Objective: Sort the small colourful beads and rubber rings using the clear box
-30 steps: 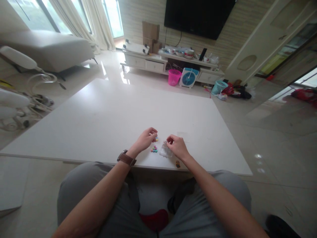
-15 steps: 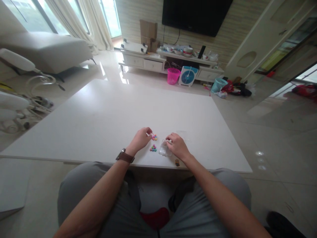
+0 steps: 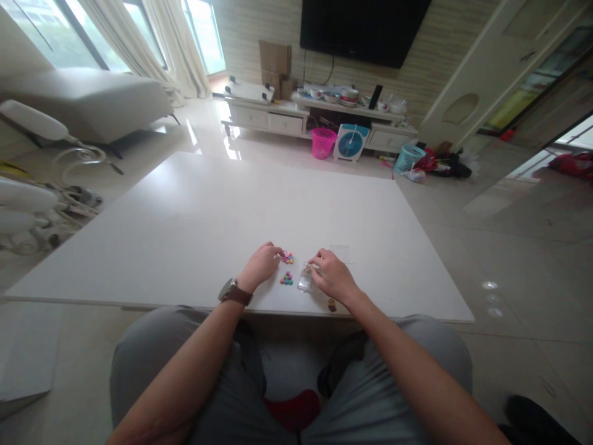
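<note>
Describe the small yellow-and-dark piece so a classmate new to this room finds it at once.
On the large white rectangular table, go to the near edge, by the heel of the person's right hand. The small yellow-and-dark piece lies there alone, unlike the small multicoloured pieces clustered left of the clear plastic container.

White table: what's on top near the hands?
A far colourful cluster, a near cluster, a clear container, a clear sheet and a small figure. The right hand hides part of the container.
</note>
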Tool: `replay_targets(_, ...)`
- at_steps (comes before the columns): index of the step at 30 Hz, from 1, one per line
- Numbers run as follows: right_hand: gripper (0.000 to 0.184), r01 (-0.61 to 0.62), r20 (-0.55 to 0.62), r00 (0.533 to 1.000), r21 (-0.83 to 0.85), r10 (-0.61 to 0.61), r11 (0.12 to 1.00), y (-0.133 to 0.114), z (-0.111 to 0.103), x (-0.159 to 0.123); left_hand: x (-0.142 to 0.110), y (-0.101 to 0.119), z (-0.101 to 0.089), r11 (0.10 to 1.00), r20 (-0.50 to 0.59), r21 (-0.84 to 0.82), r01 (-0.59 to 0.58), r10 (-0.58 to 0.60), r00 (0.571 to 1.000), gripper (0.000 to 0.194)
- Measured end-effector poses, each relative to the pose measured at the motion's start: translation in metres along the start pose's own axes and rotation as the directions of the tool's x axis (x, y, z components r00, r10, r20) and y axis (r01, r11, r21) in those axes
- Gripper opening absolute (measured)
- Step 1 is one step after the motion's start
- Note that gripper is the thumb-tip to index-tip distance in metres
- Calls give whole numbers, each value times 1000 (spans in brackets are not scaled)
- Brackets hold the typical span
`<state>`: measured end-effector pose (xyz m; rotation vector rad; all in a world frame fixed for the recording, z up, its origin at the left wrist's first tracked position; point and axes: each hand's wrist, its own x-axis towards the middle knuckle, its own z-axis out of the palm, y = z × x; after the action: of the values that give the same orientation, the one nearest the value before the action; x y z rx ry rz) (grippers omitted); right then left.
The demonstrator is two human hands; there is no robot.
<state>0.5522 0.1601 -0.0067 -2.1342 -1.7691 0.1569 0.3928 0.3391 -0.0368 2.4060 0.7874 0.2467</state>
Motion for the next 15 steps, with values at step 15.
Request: replay_targets(15,17,25,110,994,-20,-23,999,-1,-5,-2,-1,4,-3,997,-4,82,8,-8,1000,29)
